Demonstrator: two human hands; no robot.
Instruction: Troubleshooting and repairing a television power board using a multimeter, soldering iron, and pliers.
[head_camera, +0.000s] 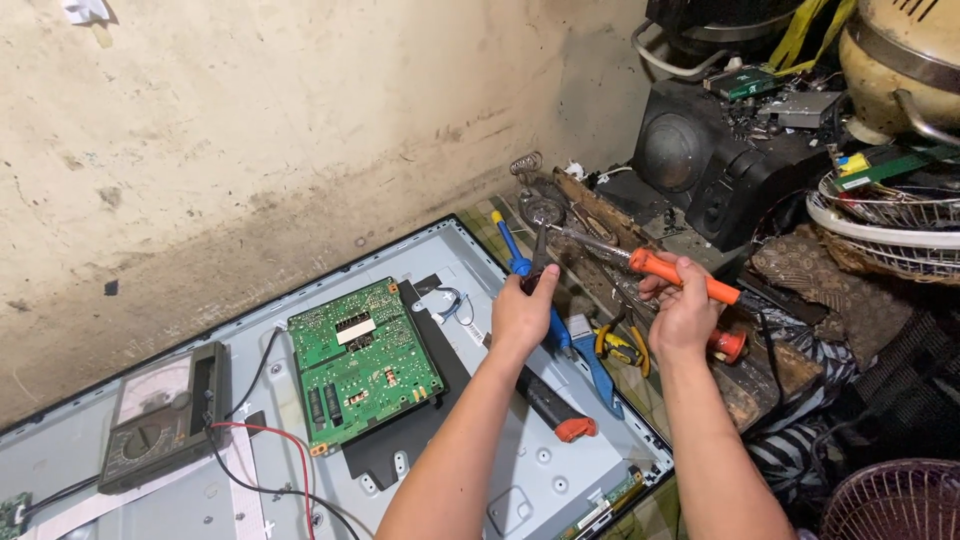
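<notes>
step: left hand (522, 312) works pliers (538, 262) against the metal tip of the iron (640, 262); right hand (683, 312) steadies it.
how to do well (judgement): keep the iron level and still with the right hand, grip only the bare tip end with the pliers, small twists, no jerks; keep wrists off the shaft in case it is hot; keep the work above the clutter, not over the board.
left hand: closed around the pliers' handles, nose pointing up toward the iron's tip.
right hand: fingers curled on the orange handle, firm hold.
iron look: long thin metal shaft, bright orange grip, dark cord end; held about level, tip to the left.
iron place: in the air between both hands, above the panel's right edge and the worn wooden piece.
pliers look: small, dark nose; handles hidden in the fist.
blue tool (512, 250): lies just beside the left hand.
board (362, 362): green, on the opened TV panel (520, 470), left of the arms.
meter (165, 415): analog, far left, red and black leads trailing.
speaker (690, 150): black, behind, well apart.
</notes>
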